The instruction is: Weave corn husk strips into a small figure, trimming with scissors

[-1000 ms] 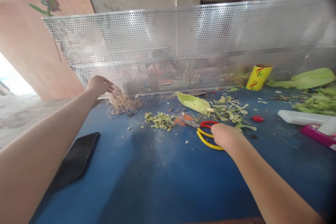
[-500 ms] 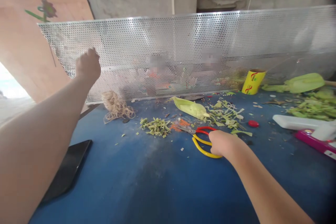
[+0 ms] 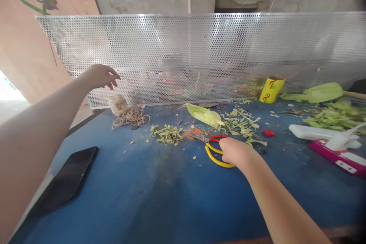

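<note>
My left hand (image 3: 102, 76) is raised in front of the perforated metal screen, fingers apart and pointing right, with nothing plainly visible in them. Below it, a ball of twine (image 3: 117, 105) stands on the blue table with loose strands (image 3: 131, 116) tangled beside it. My right hand (image 3: 236, 153) grips a pair of scissors (image 3: 219, 156) with one red and one yellow handle. Their blades (image 3: 198, 136) point left over orange crumbs (image 3: 191, 133). Close by are a heap of pale green clippings (image 3: 168, 134) and a pale green husk piece (image 3: 203, 115).
A black phone (image 3: 67, 181) lies at the left. The perforated screen (image 3: 177, 38) runs along the back edge. On the right are a yellow roll (image 3: 271, 89), shredded leaves (image 3: 328, 116), a red oval object (image 3: 268, 133) and a magenta power strip (image 3: 331, 156) with plugs.
My left hand has come down and to the right, and its closed fingers have spread. The twine ball has shifted slightly. The scissors stay in my right hand; the view has turned a little.
</note>
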Tool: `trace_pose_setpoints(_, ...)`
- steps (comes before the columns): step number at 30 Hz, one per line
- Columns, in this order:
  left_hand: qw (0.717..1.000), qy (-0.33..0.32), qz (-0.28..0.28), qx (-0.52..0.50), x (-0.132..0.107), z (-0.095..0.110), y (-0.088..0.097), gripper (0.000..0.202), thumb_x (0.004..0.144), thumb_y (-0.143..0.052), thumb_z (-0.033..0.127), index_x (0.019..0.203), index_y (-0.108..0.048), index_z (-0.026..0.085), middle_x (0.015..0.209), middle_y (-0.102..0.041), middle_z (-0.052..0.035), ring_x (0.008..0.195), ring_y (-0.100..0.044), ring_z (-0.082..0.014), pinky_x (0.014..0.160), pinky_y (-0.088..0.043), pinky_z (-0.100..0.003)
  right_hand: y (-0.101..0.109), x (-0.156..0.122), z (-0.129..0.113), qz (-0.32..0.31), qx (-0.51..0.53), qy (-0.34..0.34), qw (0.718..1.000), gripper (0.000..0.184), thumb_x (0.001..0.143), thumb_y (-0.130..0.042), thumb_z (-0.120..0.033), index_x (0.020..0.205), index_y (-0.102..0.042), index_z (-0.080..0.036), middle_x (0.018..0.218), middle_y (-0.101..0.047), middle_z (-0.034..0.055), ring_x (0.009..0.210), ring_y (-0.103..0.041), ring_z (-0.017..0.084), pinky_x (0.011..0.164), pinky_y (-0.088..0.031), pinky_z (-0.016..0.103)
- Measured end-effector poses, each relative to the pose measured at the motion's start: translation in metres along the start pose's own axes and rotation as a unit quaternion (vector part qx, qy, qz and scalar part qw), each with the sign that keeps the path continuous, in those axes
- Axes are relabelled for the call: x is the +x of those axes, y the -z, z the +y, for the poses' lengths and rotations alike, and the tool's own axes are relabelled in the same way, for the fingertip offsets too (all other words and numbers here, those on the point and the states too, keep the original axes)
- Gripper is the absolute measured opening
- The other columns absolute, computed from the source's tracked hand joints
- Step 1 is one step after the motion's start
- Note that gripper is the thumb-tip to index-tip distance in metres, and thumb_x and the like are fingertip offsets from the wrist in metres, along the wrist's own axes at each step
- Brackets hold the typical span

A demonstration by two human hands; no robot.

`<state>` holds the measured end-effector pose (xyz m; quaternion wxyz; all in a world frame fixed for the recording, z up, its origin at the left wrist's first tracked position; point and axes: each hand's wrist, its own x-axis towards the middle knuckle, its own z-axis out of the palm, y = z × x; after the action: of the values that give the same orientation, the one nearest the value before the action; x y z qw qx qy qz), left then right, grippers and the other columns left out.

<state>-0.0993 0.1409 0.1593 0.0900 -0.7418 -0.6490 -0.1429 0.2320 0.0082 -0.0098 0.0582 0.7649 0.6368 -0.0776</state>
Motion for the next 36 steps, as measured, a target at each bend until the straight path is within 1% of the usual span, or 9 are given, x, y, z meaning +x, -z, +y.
trace_pose_setpoints(4, 1.000, -0.007, -0.002, 0.012, -0.018, 0.007, -0.002, 0.038, 0.082, -0.034, 0.036, 0.102, -0.056, 0.012, 0.086, -0.069, -0.0029, 0.066, -0.057, -0.0101, 0.063, -0.044, -0.023, -0.003, 0.005, -0.005, 0.012, -0.011, 0.015, 1.000, 0.036, 0.068, -0.056, -0.008, 0.104, -0.058, -0.009, 0.110, -0.056, 0.0191, 0.106, -0.052, 0.029, 0.079, -0.043, 0.035)
trace_pose_setpoints(6, 0.999, -0.013, -0.030, 0.022, -0.026, 0.008, -0.004, 0.035, 0.080, -0.037, 0.033, 0.099, -0.059, 0.013, 0.082, -0.069, -0.0024, 0.065, -0.057, -0.0107, 0.064, -0.044, -0.024, -0.005, 0.008, -0.007, 0.010, -0.009, 0.010, 1.000, 0.043, 0.070, -0.055, -0.009, 0.112, -0.050, -0.004, 0.111, -0.053, 0.0225, 0.108, -0.050, 0.030, 0.080, -0.043, 0.036)
trace_pose_setpoints(10, 0.998, 0.004, -0.063, 0.029, -0.044, 0.007, -0.011, 0.030, 0.078, -0.039, 0.028, 0.095, -0.060, 0.016, 0.080, -0.070, -0.0042, 0.072, -0.061, -0.0167, 0.064, -0.044, -0.026, -0.004, 0.009, -0.009, -0.014, -0.002, 0.009, 1.000, 0.048, 0.067, -0.058, -0.009, 0.113, -0.047, -0.003, 0.092, -0.061, 0.0190, 0.089, -0.061, 0.027, 0.068, -0.046, 0.032)
trace_pose_setpoints(15, 0.998, 0.045, -0.048, 0.001, -0.073, 0.020, -0.015, 0.030, 0.078, -0.035, 0.025, 0.100, -0.053, 0.018, 0.087, -0.069, -0.0071, 0.078, -0.063, -0.0194, 0.059, -0.045, -0.026, 0.003, 0.005, -0.008, 0.036, -0.016, 0.033, 0.999, 0.041, 0.076, -0.044, -0.003, 0.116, -0.045, -0.008, 0.101, -0.059, 0.0179, 0.095, -0.060, 0.024, 0.074, -0.044, 0.029)
trace_pose_setpoints(18, 0.998, 0.028, -0.056, 0.028, -0.083, 0.025, -0.015, 0.026, 0.078, -0.034, 0.023, 0.092, -0.055, 0.017, 0.084, -0.068, -0.0079, 0.076, -0.061, -0.0197, 0.060, -0.045, -0.027, 0.000, 0.007, -0.009, 0.019, -0.032, 0.017, 0.999, 0.033, 0.074, -0.049, -0.007, 0.106, -0.055, -0.007, 0.100, -0.059, 0.0207, 0.094, -0.060, 0.028, 0.071, -0.045, 0.031)
trace_pose_setpoints(21, 0.998, 0.006, -0.048, 0.042, -0.087, 0.021, -0.017, 0.025, 0.078, -0.035, 0.026, 0.084, -0.058, 0.016, 0.089, -0.066, -0.0086, 0.081, -0.058, -0.0205, 0.067, -0.044, -0.029, -0.007, 0.008, -0.012, -0.003, -0.045, 0.023, 0.999, 0.025, 0.071, -0.053, -0.011, 0.095, -0.063, -0.010, 0.094, -0.062, 0.0195, 0.094, -0.059, 0.030, 0.070, -0.046, 0.033)
trace_pose_setpoints(27, 0.997, -0.041, -0.011, 0.070, -0.087, 0.004, -0.023, 0.027, 0.079, -0.037, 0.032, 0.082, -0.061, 0.019, 0.088, -0.067, -0.0051, 0.078, -0.057, -0.0187, 0.071, -0.043, -0.030, -0.009, 0.010, -0.017, -0.007, -0.066, 0.032, 0.997, 0.026, 0.069, -0.055, -0.014, 0.094, -0.065, -0.013, 0.094, -0.063, 0.0179, 0.092, -0.060, 0.028, 0.069, -0.046, 0.032)
trace_pose_setpoints(31, 0.997, -0.034, -0.016, 0.063, -0.089, 0.005, -0.023, 0.027, 0.077, -0.039, 0.027, 0.082, -0.064, 0.018, 0.090, -0.067, -0.0060, 0.078, -0.056, -0.0185, 0.069, -0.042, -0.029, -0.012, 0.016, -0.013, -0.017, -0.077, 0.026, 0.997, 0.022, 0.064, -0.059, -0.010, 0.085, -0.065, -0.011, 0.088, -0.063, 0.0169, 0.080, -0.063, 0.025, 0.060, -0.045, 0.027)
trace_pose_setpoints(36, 0.998, 0.003, -0.006, 0.069, -0.094, 0.011, -0.018, 0.027, 0.075, -0.041, 0.025, 0.087, -0.065, 0.019, 0.090, -0.066, -0.0061, 0.077, -0.056, -0.0191, 0.063, -0.043, -0.028, -0.015, 0.021, -0.009, 0.009, -0.082, 0.021, 0.996, 0.027, 0.066, -0.055, -0.006, 0.092, -0.060, -0.009, 0.092, -0.062, 0.0165, 0.082, -0.063, 0.026, 0.062, -0.043, 0.028)
